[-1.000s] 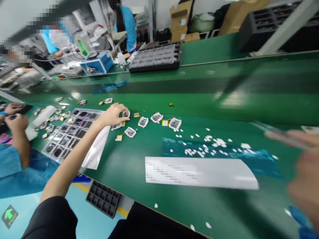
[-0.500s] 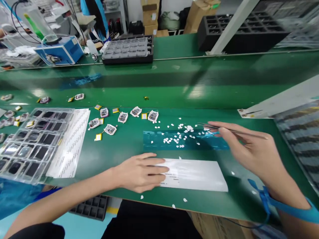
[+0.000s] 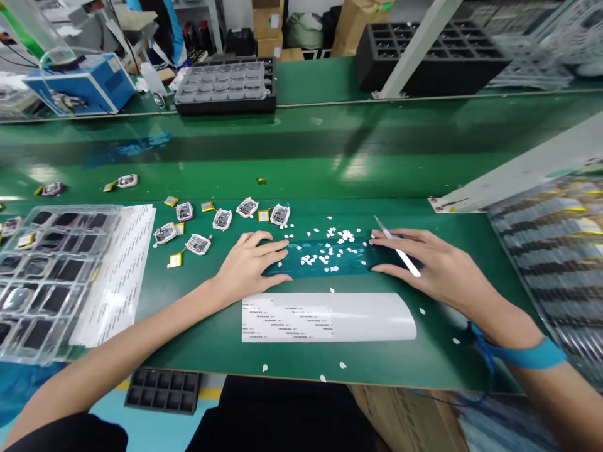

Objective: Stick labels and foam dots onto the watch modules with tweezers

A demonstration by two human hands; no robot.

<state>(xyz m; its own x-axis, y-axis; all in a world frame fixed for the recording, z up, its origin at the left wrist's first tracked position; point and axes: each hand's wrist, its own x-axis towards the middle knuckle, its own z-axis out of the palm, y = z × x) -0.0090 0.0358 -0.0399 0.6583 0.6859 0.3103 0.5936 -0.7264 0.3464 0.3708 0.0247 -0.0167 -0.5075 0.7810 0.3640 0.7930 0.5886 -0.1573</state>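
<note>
A strip of blue film (image 3: 318, 248) lies on the green bench with many small white pieces (image 3: 346, 236) scattered over it and beyond its back edge. My left hand (image 3: 252, 260) rests at the strip's left end, fingers and thumb spread along its edges. At the right end is my right hand (image 3: 436, 263), fingers and thumb apart on the film, with tweezers (image 3: 400, 251) held across the palm side. A white sheet with printed lines (image 3: 287, 320) lies flat in front of the film, untouched by either hand.
Several small device boards with yellow batteries (image 3: 198, 244) lie to the left. Beyond them are a clear tray of dark screens (image 3: 61, 254) and printed sheets (image 3: 120, 270). A white post (image 3: 513, 169) and stacked trays (image 3: 556, 232) stand at right. A blue wrist strap (image 3: 527, 355) trails a cord.
My left hand has left the white sheet and moved up to the film's left end. My right hand has lowered onto the film's right end, its tweezers turned. The view has shifted slightly.
</note>
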